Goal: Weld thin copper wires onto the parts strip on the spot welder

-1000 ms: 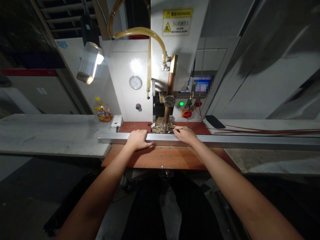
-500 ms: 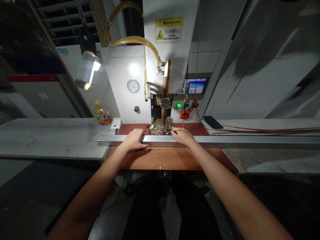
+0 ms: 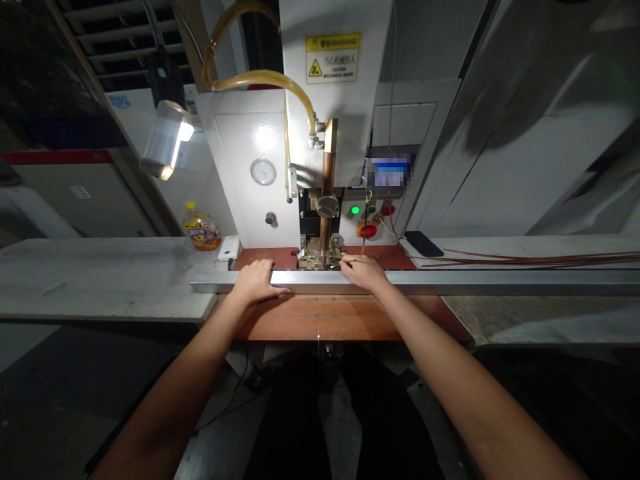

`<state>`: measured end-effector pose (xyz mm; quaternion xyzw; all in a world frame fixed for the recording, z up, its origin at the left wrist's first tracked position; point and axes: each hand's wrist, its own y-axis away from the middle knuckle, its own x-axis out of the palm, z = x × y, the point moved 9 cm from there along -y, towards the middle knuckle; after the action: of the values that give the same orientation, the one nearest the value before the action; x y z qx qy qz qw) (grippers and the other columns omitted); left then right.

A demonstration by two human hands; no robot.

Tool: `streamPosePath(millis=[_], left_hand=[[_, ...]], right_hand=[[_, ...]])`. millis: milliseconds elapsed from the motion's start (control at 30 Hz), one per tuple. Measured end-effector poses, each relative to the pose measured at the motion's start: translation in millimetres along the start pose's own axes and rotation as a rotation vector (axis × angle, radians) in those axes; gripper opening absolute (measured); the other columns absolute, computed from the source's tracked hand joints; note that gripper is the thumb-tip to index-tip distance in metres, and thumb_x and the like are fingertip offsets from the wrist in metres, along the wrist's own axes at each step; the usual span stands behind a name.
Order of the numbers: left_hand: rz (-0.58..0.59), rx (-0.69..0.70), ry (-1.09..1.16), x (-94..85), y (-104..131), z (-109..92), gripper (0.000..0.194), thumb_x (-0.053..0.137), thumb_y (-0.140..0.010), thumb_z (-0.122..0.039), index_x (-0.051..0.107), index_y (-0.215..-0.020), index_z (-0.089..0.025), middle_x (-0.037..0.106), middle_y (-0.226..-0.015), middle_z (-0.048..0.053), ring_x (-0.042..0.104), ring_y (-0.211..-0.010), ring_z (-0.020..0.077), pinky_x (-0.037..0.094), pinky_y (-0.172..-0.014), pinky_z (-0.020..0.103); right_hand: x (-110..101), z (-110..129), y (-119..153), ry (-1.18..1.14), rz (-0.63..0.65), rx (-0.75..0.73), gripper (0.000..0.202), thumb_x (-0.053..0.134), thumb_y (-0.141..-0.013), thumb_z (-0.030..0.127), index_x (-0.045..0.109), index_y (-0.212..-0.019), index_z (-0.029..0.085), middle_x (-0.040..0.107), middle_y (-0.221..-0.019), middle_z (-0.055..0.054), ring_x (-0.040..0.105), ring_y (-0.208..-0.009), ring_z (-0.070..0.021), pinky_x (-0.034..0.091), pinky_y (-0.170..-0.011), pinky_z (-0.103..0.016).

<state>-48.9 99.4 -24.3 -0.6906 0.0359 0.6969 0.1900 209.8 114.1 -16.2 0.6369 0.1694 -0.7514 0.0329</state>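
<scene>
A long silvery metal bar (image 3: 310, 281) lies across the bench in front of the machine. My left hand (image 3: 254, 281) grips it left of the middle, thumb on the near side and fingers over the top. Close to the copper-coloured electrode rod (image 3: 326, 230), my right hand (image 3: 364, 272) is closed in a pinch behind the bar's top edge. Something small and thin shows at its fingertips, too small to name. The rod's lower end stands over a small metal fixture (image 3: 313, 257) just behind the bar, between my two hands.
A white machine (image 3: 250, 133) with a gauge and a lit screen rises behind. At left are a lamp (image 3: 165, 143), a bottle (image 3: 203, 230) and a small white box (image 3: 230, 248). A black phone-like slab (image 3: 424, 244) and thin brown rods (image 3: 525, 257) lie at right.
My left hand has slid a little to the left along the bar. My right hand keeps its pinch beside the electrode rod. The whole view has shifted slightly.
</scene>
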Motion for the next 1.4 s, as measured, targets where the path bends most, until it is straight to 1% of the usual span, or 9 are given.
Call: streamPosePath(millis=[133, 233, 633, 767, 967, 1167, 1400], left_hand=[[0.007, 0.020, -0.017, 3.4, -0.3, 0.4, 0.079, 0.045, -0.065, -0.085, 0.059, -0.104, -0.019, 0.066, -0.107, 0.014, 0.059, -0.098, 0.0312, 0.042, -0.083, 0.038], [0.019, 0.006, -0.015, 5.7, -0.3, 2.6, 0.075, 0.046, -0.065, -0.085, 0.061, -0.099, -0.019, 0.067, -0.104, 0.013, 0.060, -0.096, 0.0306, 0.043, -0.082, 0.037], [0.015, 0.015, -0.039, 2.7, 0.6, -0.5, 0.080, 0.040, -0.065, -0.088, 0.062, -0.095, -0.018, 0.067, -0.102, 0.015, 0.062, -0.094, 0.0323, 0.043, -0.079, 0.039], [0.008, 0.017, -0.038, 2.2, 0.6, -1.6, 0.079, 0.039, -0.066, -0.088, 0.062, -0.097, -0.019, 0.068, -0.102, 0.014, 0.062, -0.095, 0.0320, 0.043, -0.080, 0.038], [0.023, 0.006, -0.009, 3.8, 0.3, -0.7, 0.079, 0.040, -0.066, -0.087, 0.063, -0.098, -0.019, 0.068, -0.102, 0.015, 0.061, -0.097, 0.0336, 0.042, -0.081, 0.039], [0.025, 0.001, -0.019, 1.6, 0.4, -0.5, 0.077, 0.043, -0.065, -0.086, 0.063, -0.098, -0.020, 0.068, -0.104, 0.014, 0.062, -0.096, 0.0314, 0.043, -0.080, 0.037], [0.022, -0.007, -0.010, 0.3, 1.0, -1.1, 0.077, 0.044, -0.065, -0.086, 0.064, -0.098, -0.020, 0.068, -0.104, 0.014, 0.061, -0.097, 0.0320, 0.043, -0.081, 0.038]], right_hand=[[-0.2, 1.2, -0.1, 0.009, -0.005, -0.006, 0.038, 0.033, -0.095, 0.039, 0.067, -0.104, 0.027, 0.072, -0.106, -0.002, 0.064, -0.091, -0.0178, 0.042, -0.078, -0.025], [-0.4, 2.0, -0.2, 0.013, -0.009, -0.010, 0.038, 0.032, -0.096, 0.039, 0.068, -0.103, 0.027, 0.072, -0.106, -0.002, 0.064, -0.091, -0.0175, 0.042, -0.077, -0.025], [0.0, 2.3, -0.8, 0.018, -0.014, -0.015, 0.038, 0.033, -0.095, 0.038, 0.068, -0.101, 0.026, 0.072, -0.106, -0.003, 0.065, -0.092, -0.0174, 0.041, -0.077, -0.024], [0.7, 1.2, -0.5, 0.020, -0.010, -0.006, 0.037, 0.033, -0.095, 0.038, 0.068, -0.100, 0.026, 0.072, -0.105, -0.003, 0.065, -0.091, -0.0183, 0.041, -0.076, -0.025], [1.4, 0.8, -0.9, 0.024, 0.000, 0.000, 0.038, 0.033, -0.095, 0.038, 0.068, -0.101, 0.026, 0.072, -0.105, -0.004, 0.065, -0.091, -0.0192, 0.042, -0.076, -0.026], [1.7, 0.4, -1.0, 0.034, -0.009, -0.002, 0.037, 0.032, -0.095, 0.037, 0.067, -0.100, 0.026, 0.073, -0.103, -0.002, 0.065, -0.090, -0.0177, 0.041, -0.075, -0.025], [1.2, 0.3, -0.5, 0.058, -0.004, 0.011, 0.037, 0.033, -0.095, 0.038, 0.067, -0.099, 0.025, 0.073, -0.097, -0.005, 0.065, -0.086, -0.0187, 0.041, -0.075, -0.025]])
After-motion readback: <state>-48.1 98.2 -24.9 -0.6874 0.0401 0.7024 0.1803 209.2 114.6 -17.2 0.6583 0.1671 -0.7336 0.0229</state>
